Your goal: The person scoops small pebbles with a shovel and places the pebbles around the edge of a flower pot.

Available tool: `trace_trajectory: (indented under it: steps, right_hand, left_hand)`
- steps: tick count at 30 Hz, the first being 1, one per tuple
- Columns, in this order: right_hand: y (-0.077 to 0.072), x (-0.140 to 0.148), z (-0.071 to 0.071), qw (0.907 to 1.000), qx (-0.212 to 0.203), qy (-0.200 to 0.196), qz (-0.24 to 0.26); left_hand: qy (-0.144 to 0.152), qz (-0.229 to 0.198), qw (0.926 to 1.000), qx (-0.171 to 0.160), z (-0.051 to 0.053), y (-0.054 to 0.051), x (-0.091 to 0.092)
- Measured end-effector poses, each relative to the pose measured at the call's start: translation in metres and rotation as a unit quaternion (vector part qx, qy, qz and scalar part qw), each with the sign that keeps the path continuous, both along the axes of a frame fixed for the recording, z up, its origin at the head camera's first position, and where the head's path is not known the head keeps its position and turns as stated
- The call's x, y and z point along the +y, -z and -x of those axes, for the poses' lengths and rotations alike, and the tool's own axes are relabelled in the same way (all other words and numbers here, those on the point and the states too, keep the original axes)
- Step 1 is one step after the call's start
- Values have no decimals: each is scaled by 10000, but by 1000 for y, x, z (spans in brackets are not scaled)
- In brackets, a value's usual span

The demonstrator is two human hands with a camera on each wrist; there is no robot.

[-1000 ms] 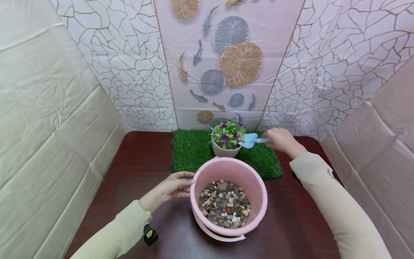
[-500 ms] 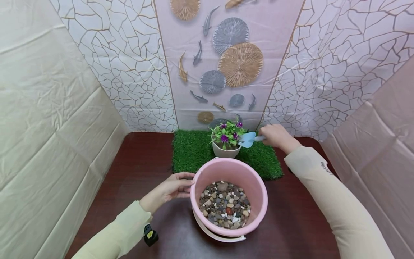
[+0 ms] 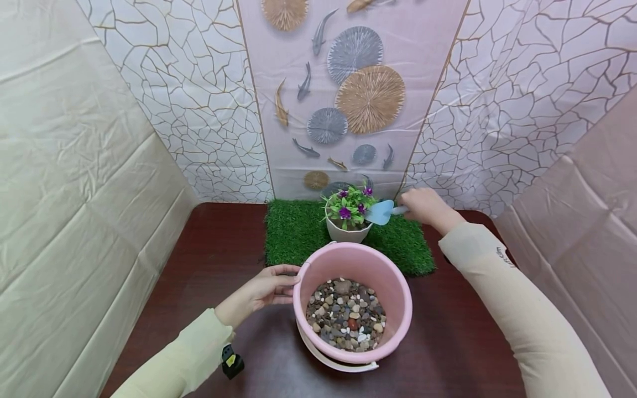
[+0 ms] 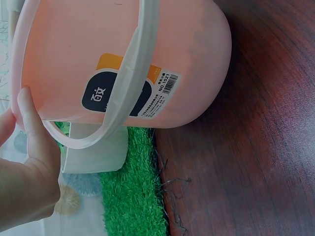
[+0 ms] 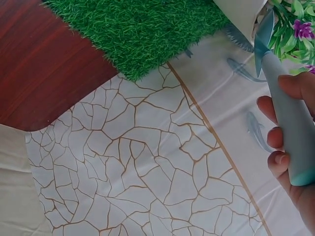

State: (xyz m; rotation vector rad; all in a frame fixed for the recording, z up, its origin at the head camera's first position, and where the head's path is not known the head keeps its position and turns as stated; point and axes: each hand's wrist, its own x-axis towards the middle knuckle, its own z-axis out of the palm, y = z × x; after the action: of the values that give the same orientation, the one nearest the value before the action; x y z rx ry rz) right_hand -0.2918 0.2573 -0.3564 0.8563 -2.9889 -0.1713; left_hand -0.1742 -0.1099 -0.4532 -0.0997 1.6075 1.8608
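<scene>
A pink bucket (image 3: 405, 309) with pebbles (image 3: 348, 315) in it stands on the dark red table. My left hand (image 3: 266, 288) holds the bucket's left rim, thumb over the edge; the left wrist view shows the hand (image 4: 29, 167) at the rim beside the white handle (image 4: 129, 73). Behind the bucket is a white pot (image 3: 348, 235) with a purple-flowered plant (image 3: 350, 204). My right hand (image 3: 430, 209) grips the handle of a light blue trowel (image 3: 380, 213), its blade at the pot's right rim. In the right wrist view, fingers curl round the grey handle (image 5: 290, 118).
A green grass mat (image 3: 293, 235) lies under the pot at the table's back. Patterned cloth hangs behind, with plain cloth walls at both sides. The table (image 3: 219, 237) shows on both sides of the bucket. A black device (image 3: 231, 362) sits under my left wrist.
Over the last second my right hand has moved slightly left and away from me, and the trowel has shifted slightly at the pot's rim. My left hand and the bucket have stayed put.
</scene>
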Motion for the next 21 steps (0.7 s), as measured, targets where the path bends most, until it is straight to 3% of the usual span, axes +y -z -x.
trace_trajectory:
  steps: [9, 21]
  right_hand:
    - [-1, 10, -14, 10000, 63, -8, 41]
    - [-6, 27, -42, 9989, 51, 21, 463]
  left_hand:
    - [-26, 8, 10000, 12, 0, 1, 1]
    - [-96, 70, 9999, -27, 0, 0, 2]
